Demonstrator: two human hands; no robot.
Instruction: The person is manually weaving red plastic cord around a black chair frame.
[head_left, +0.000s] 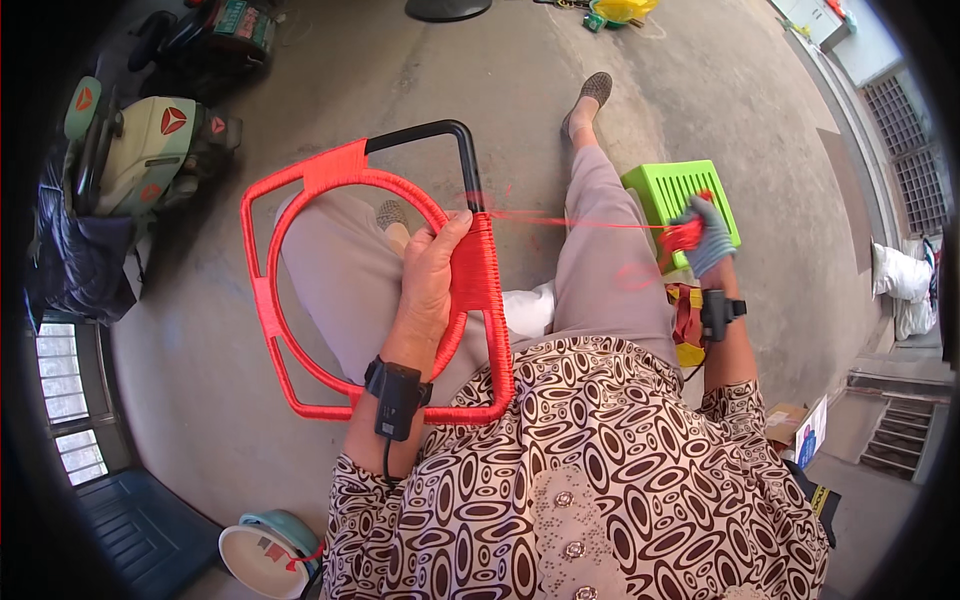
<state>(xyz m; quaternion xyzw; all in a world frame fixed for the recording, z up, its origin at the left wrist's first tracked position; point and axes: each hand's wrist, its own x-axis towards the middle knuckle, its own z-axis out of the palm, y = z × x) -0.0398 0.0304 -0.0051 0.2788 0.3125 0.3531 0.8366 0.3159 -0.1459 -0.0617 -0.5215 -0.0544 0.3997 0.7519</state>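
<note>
A square frame with an inner ring (270,300), mostly wrapped in red cord, leans across my lap. Its far right corner is a bare black tube (462,150). My left hand (432,270) grips the wrapped right side, with the thumb near where the wrapping ends. From there a taut red cord (580,221) runs right to my right hand (708,240), which wears a grey-blue glove. That hand is closed around a bundle of red cord (684,234), slightly blurred by motion, beside a green plastic stool.
The green slatted stool (690,180) stands right of my right leg. A scooter (160,150) is parked at left. Basins (262,562) sit at lower left by a dark blue panel (150,530). White sacks (902,285) lie at far right.
</note>
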